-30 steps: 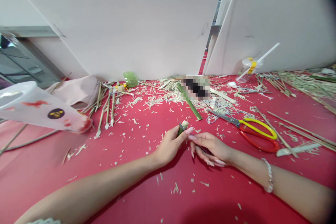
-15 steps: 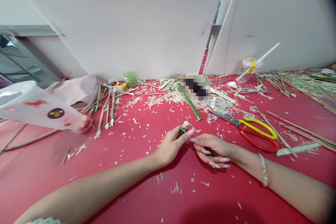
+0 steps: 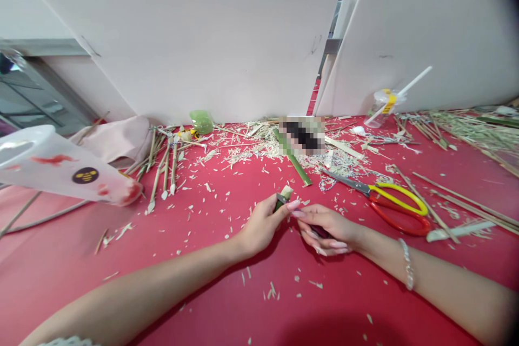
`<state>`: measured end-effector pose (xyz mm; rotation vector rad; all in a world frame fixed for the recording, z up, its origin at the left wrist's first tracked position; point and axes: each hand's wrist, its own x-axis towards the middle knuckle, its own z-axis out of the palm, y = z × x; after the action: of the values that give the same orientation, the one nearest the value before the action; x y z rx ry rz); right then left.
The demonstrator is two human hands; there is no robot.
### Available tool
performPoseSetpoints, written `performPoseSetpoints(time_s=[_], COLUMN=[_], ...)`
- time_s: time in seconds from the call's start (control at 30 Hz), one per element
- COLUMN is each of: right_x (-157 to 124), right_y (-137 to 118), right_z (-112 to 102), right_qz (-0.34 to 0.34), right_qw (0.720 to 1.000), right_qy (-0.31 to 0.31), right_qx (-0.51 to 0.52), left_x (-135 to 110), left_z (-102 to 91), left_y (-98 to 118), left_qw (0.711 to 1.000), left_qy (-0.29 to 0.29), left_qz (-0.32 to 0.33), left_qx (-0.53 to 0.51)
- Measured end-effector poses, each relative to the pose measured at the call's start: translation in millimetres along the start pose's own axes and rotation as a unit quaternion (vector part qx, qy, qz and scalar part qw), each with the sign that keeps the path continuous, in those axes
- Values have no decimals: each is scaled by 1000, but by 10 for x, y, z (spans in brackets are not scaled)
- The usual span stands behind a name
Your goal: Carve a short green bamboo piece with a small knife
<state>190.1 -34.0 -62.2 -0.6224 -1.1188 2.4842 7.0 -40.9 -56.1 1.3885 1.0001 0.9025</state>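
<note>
The left hand (image 3: 263, 223) grips a bamboo piece (image 3: 280, 201), while the right hand (image 3: 329, 230), curled tighter than before around a dark handle (image 3: 320, 231), sits just beside it.

Two hands (image 3: 263, 224), one pair of scissors (image 3: 372, 189), one cup (image 3: 379, 113).

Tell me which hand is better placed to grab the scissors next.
Probably the right hand: the red-and-yellow-handled scissors lie just beyond it, while the left hand is farther off and grips a short green bamboo piece. The right hand does hold a small dark object, though.
</note>
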Motion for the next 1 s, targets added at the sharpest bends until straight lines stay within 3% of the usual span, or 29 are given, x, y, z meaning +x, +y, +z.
performPoseSetpoints(time_s=[0.37,0.7,0.83,1.0], right_x=[11,15,27,32], right_y=[57,109,81,81], right_z=[-1,100,131,93], right_qz=[-37,-69,-68,-67], right_qw=[999,989,992,994], right_qy=[12,95,80,46], right_qx=[-20,-88,-64,-68], left_x=[-6,-5,-10,-34], left_z=[-8,-3,2,24], left_y=[22,54,61,56], left_qw=[1000,997,997,999], left_qy=[-7,34,39,25], left_qz=[7,-15,-20,-29], left_qx=[22,66,67,-19])
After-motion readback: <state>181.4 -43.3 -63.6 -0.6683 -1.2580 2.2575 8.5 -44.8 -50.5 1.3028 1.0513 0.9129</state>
